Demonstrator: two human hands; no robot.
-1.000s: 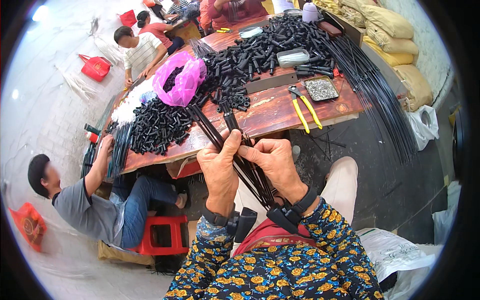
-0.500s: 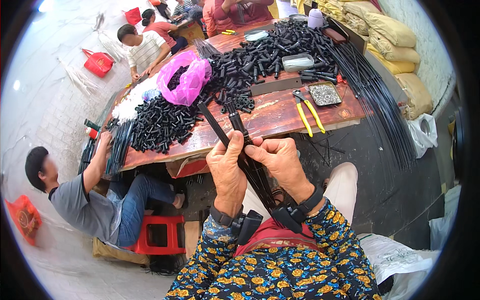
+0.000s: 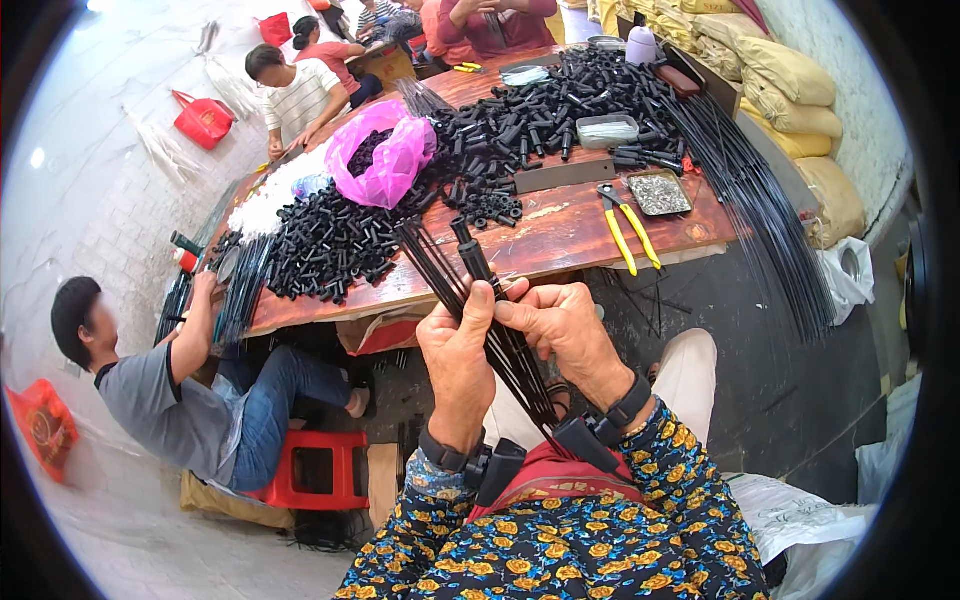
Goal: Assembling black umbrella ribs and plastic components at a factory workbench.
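Note:
My left hand (image 3: 455, 350) is closed round a bundle of thin black ribs (image 3: 430, 265), which slant from my lap up past the thumb, their upper ends fanned out. A black plastic tube with a collar (image 3: 471, 252), resembling an umbrella runner, stands tilted between my hands. Its lower end is pinched at my left thumb and fingers. My right hand (image 3: 572, 332) is closed too, thumb and forefinger pressed together at the tube's base where the ribs meet it. What lies between those fingertips is too small to make out.
On the wooden table (image 3: 540, 240) lie yellow-handled pliers (image 3: 630, 236), a tray of small metal pieces (image 3: 646, 213), heaped black tube parts (image 3: 335, 245) and a pink bag (image 3: 385, 185). Long black ribs (image 3: 770, 220) overhang the right edge. A co-worker (image 3: 170, 400) sits on a red stool (image 3: 358, 470) at left.
The tops of the ribs have spread wider apart. The tube leans a little more to the left at its top and sits slightly lower. Both hands keep their grip; the view has shifted slightly.

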